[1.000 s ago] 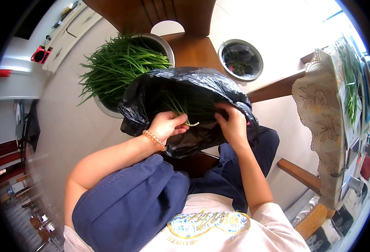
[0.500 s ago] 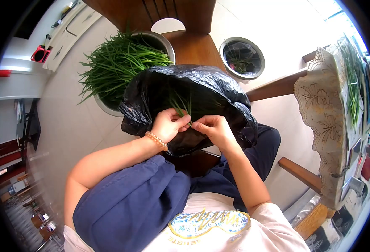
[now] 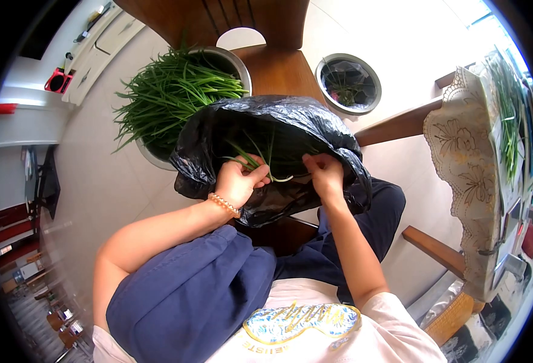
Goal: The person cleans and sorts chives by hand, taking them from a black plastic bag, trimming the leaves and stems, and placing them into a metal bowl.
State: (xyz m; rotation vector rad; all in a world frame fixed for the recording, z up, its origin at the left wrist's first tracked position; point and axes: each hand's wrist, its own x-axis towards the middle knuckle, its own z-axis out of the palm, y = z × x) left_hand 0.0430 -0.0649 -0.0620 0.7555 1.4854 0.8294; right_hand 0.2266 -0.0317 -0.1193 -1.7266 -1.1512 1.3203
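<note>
My left hand (image 3: 237, 183), with a beaded bracelet at the wrist, pinches a few garlic chives (image 3: 270, 158) over the mouth of a black plastic bag (image 3: 190, 142). Their green leaves point up into the bag, and one pale stem end sticks out to the right, curling. My right hand (image 3: 327, 176) hovers apart from them over the bag's right side, thumb and fingers pressed together. Whatever sits between those fingertips, if anything, is too small to make out. More green strands lie dimly in the dark bag.
A metal basin (image 3: 244, 68) heaped with chives (image 3: 178, 91) stands on a wooden chair (image 3: 278, 63). A lined bin (image 3: 373, 91) with scraps is on the floor to its right. On the right, a table with a lace cloth (image 3: 463, 151) carries more chives (image 3: 511, 133).
My right hand has drawn away from the chives, to the right and slightly up. My left hand still holds them, and a pale stem end now shows.
</note>
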